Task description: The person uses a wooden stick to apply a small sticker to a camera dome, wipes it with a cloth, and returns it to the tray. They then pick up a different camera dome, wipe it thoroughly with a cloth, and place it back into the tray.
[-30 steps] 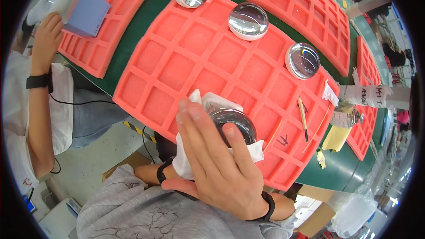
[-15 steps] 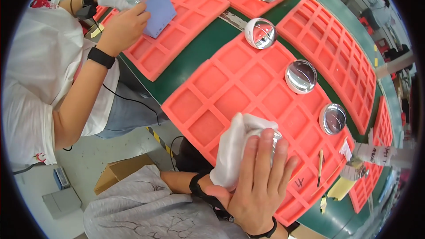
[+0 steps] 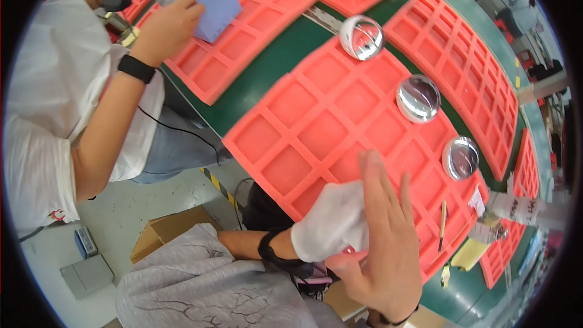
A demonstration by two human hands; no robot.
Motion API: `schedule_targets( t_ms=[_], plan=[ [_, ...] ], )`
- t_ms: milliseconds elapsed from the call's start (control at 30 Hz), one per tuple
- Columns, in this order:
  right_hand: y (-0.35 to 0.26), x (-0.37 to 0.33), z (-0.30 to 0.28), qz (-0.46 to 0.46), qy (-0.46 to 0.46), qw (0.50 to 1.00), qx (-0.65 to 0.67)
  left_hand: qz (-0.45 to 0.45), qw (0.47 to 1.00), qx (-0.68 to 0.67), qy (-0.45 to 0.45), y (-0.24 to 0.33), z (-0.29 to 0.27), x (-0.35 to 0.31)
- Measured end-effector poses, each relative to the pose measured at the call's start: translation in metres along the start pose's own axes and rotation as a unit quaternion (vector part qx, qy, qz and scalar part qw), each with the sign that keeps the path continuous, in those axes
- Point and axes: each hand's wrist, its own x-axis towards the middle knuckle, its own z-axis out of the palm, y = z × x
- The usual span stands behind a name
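Observation:
My left hand (image 3: 331, 222), in a white glove, is curled closed; the clear glass lens it holds is now hidden behind my right hand. My bare right hand (image 3: 392, 249) is held up just right of the glove, its fingers stretched out together and the thumb apart, with nothing gripped. Beyond my hands lies a pink foam tray (image 3: 322, 135) with square pockets. Along its far right side sit a glass lens (image 3: 362, 37) with a pale rim, a second lens (image 3: 418, 98) and a third lens (image 3: 460, 158), all thick, clear and domed.
At the left, another person (image 3: 61, 109) holds a blue card (image 3: 217, 9) and wears one white glove. More pink trays (image 3: 452, 67) cover the green table. A thin stick (image 3: 442, 225) lies on my tray; a wrapped post (image 3: 525, 209) stands right. Beside me is a cardboard box (image 3: 176, 231).
My right hand has shifted right and turned more edge-on. The gloved left hand has rolled, and the lens that showed in it is out of sight. The view has tilted slightly.

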Motion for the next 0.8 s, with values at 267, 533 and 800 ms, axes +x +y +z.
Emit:
schedule_targets(
  t_ms=[267,533,800],
  plan=[
    [0.045,0.001,0.016,-0.156,0.062,0.960,0.223,0.093,0.986,0.025,0.137,0.004,0.011,-0.016],
    [0.054,-0.003,0.064,-0.141,0.232,0.940,0.205,-0.016,0.913,-0.405,0.046,0.015,0.014,0.004],
    [0.039,-0.020,0.111,-0.140,0.419,0.897,-0.011,-0.031,0.928,-0.344,0.137,0.002,0.023,0.002]
  ],
)
